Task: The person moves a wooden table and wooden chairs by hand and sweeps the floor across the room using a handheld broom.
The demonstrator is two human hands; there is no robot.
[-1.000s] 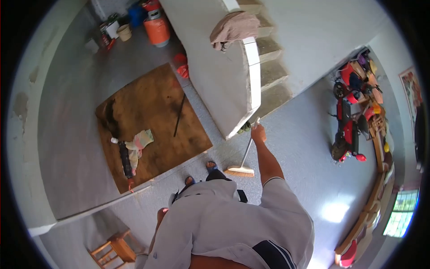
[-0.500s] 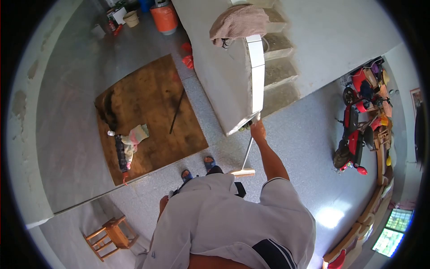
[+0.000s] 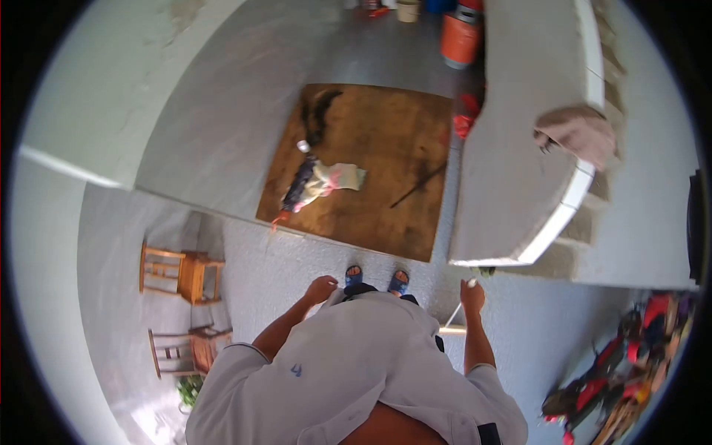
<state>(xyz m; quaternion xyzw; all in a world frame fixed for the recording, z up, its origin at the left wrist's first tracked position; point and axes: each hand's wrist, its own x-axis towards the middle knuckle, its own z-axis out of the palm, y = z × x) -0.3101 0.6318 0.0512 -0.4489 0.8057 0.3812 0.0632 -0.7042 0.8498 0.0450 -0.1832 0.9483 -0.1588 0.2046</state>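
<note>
And here is the right hand (image 3: 473, 296), its grip clamped on the top of the broom (image 3: 455, 312), the pale handle end poking out of the fist! The handle slants down from that grip, and the broom head (image 3: 454, 329) is low beside the body, partly behind the shirt (image 3: 356, 356). Across to the left, the left hand (image 3: 322, 289) hangs out from the hip, fingers curled; I cannot tell whether its grip is closed on anything.

Between the two grips stand the sandaled feet (image 3: 377, 278). Straight ahead of them lies a stained brown board (image 3: 386, 141), carrying a dark, slim bundle (image 3: 299, 185), a crumpled pale cloth (image 3: 330, 182) and a thin dark stick (image 3: 417, 185). Just beyond the right grip comes the low end of the stair wall (image 3: 512, 148), a brownish towel (image 3: 577, 133) draped over it. Well left of the left grip, two wooden chairs, one (image 3: 191, 276) farther ahead than the other (image 3: 200, 350)!
</note>
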